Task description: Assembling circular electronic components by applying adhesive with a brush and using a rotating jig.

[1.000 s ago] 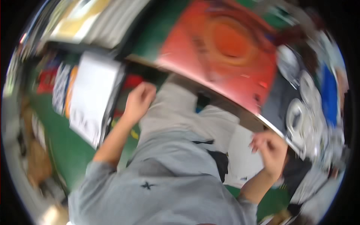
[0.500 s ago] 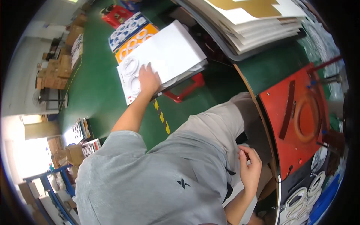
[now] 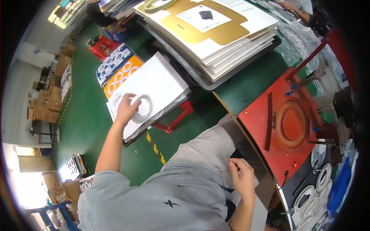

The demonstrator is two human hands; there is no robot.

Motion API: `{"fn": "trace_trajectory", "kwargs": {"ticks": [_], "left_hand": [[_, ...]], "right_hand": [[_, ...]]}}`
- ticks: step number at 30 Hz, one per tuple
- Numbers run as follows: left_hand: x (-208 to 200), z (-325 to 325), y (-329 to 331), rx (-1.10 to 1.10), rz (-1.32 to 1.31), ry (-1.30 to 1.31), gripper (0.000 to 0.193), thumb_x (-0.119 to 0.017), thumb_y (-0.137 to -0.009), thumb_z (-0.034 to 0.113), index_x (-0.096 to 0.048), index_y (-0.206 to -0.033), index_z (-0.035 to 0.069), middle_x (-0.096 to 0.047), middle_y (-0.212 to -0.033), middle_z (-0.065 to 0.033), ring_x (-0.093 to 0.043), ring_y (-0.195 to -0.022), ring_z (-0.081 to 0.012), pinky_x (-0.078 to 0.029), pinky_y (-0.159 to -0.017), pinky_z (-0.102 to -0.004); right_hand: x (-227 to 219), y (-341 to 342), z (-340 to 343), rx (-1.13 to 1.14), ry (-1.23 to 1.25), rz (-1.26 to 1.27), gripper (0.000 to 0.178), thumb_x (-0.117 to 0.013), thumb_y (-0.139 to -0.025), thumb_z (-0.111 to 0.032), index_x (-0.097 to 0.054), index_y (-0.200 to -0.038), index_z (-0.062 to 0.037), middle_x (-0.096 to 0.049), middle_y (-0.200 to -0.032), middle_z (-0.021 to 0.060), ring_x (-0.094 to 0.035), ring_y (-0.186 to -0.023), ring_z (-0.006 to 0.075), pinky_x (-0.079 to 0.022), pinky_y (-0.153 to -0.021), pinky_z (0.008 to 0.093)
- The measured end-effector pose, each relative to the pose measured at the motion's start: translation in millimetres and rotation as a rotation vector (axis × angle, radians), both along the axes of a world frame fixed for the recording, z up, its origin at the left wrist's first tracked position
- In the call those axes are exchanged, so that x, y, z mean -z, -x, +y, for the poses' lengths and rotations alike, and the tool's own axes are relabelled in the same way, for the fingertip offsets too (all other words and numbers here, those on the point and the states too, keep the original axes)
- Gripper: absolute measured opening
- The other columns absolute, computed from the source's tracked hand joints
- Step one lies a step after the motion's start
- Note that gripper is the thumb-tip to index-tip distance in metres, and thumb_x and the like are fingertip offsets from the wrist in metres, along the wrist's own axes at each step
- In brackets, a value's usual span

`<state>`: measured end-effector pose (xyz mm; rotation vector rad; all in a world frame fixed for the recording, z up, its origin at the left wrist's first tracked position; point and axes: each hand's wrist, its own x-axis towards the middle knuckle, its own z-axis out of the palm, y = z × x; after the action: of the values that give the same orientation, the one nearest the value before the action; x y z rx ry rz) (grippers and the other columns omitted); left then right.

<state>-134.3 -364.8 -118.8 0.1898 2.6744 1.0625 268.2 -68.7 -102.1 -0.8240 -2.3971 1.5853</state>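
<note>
My left hand (image 3: pixel 126 109) grips a white ring (image 3: pixel 150 103) by its left side, thumb and fingers closed on the rim. The ring is tilted up over a stack of white sheets (image 3: pixel 158 79), whose left part bears more white rings, partly hidden by the hand. Close to my lap, beside the bench edge, my right hand (image 3: pixel 243 179) hangs with loosely bent fingers apart and nothing visible in them. To its right, a red machine plate (image 3: pixel 254 131) has a round ring-shaped form (image 3: pixel 283 133) and a dark curved strip (image 3: pixel 268 121).
A tall stack of white and gold printed card (image 3: pixel 219 50) rests in a black tray at the far side. White rings (image 3: pixel 304 196) lie at the lower right. Blue and orange ring sheets (image 3: pixel 119 79) lie beyond the white stack. A red stool (image 3: pixel 181 115) stands beneath it.
My left hand was lying on the white sheet; now it holds a white ring raised from it. The view has shifted, bringing more of the card stack in. My right hand stays near my lap.
</note>
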Motion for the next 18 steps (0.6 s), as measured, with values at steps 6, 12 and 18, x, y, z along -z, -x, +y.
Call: {"fn": "trace_trajectory", "kwargs": {"ticks": [6, 12, 18], "left_hand": [[-161.7, 138.0, -84.4, 1.065, 0.128, -0.308, 0.033, -0.076, -0.090, 0.008, -0.071, -0.120, -0.001, -0.076, -0.102, -0.0092, -0.071, -0.091, -0.0184, -0.053, -0.079, -0.0302], [-153.6, 256.2, -153.6, 1.345, 0.824, -0.682, 0.038, -0.076, -0.077, -0.003, -0.075, -0.114, 0.004, -0.071, -0.116, -0.0126, -0.069, -0.104, -0.0329, -0.056, -0.088, -0.0410], [-105.3, 313.0, -186.7, 1.318, 0.902, -0.469, 0.044, -0.064, -0.081, -0.005, -0.071, -0.123, 0.005, -0.067, -0.129, -0.0145, -0.062, -0.121, -0.0351, -0.050, -0.101, -0.0453]], "right_hand": [[-5.4, -3.0, -5.3, 0.013, -0.039, 0.061, 0.011, -0.066, -0.097, -0.007, -0.072, -0.105, -0.0019, -0.066, -0.089, 0.0155, -0.064, -0.071, 0.0293, -0.051, -0.064, 0.0353], [-14.1, -11.1, -13.5, 0.078, -0.119, 0.100, 0.012, -0.067, -0.096, -0.008, -0.072, -0.106, -0.0020, -0.068, -0.088, 0.0132, -0.065, -0.076, 0.0270, -0.050, -0.065, 0.0336], [-10.1, -35.8, -25.1, 0.156, -0.062, 0.067, 0.012, -0.066, -0.097, -0.010, -0.072, -0.105, -0.0033, -0.070, -0.094, 0.0154, -0.069, -0.084, 0.0358, -0.054, -0.073, 0.0401]]}}
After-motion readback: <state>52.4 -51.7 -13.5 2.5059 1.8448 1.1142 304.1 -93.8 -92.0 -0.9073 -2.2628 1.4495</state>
